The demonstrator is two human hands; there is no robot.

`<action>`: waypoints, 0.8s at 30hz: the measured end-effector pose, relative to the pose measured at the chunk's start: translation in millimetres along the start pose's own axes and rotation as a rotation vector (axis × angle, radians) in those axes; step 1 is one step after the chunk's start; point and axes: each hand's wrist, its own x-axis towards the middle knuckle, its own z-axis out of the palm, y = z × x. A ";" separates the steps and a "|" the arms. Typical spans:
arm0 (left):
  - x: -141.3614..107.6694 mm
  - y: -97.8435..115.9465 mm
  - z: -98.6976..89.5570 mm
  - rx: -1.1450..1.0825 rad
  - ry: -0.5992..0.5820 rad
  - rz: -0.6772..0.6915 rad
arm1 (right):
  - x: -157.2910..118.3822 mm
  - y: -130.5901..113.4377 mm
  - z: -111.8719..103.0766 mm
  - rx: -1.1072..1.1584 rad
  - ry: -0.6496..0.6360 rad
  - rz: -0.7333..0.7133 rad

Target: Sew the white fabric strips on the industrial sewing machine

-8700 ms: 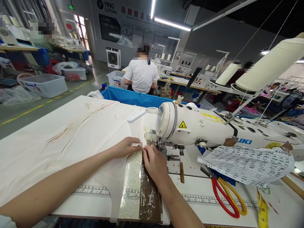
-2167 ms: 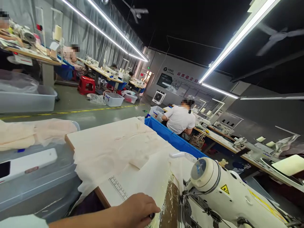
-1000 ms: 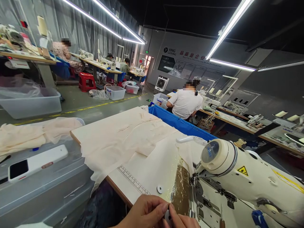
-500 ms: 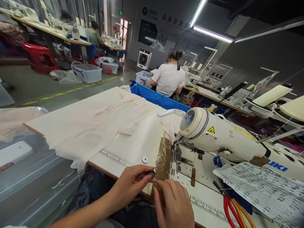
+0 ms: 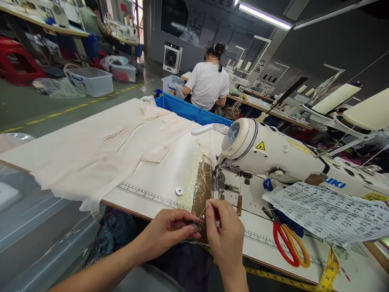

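Over the table's front edge, my left hand (image 5: 174,229) pinches a small dark round bobbin case (image 5: 194,223) between thumb and fingers. A thin pale thread (image 5: 203,213) runs from it to my right hand (image 5: 225,227), whose thumb and index finger are pinched on the thread's end. Just beyond my hands lies a brown strip (image 5: 202,182) strewn with thread scraps, beside the needle area of a white sewing machine (image 5: 276,150). A silver disc with a centre hole, like a bobbin (image 5: 179,190), rests flat on the white tabletop (image 5: 164,178).
Pale fabric pieces (image 5: 91,158) spread over the table's left side. To the right lie red-handled and orange-handled scissors (image 5: 285,247), a written paper sheet (image 5: 325,211) and a yellow tape measure (image 5: 330,267). A blue cloth bin (image 5: 188,109) and a seated person (image 5: 209,85) are beyond.
My right hand has drawn up and closed in a pinch, with thread now stretched between my hands. My left hand keeps its hold. The camera view has shifted, showing more of the table's right.
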 end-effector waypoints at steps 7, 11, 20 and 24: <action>-0.6 6.4 0.7 -0.052 0.005 -0.014 | -12.1 -9.7 -6.4 0.789 -0.039 0.332; -4.3 15.5 0.2 -0.065 -0.005 -0.058 | -15.0 -11.7 -4.5 1.026 -0.001 0.343; -5.9 16.3 -3.6 0.114 0.179 0.308 | -30.9 -41.7 -3.4 0.859 0.010 0.469; -7.5 13.1 -3.4 0.290 0.242 0.412 | -42.7 -51.8 5.0 0.853 -0.173 0.469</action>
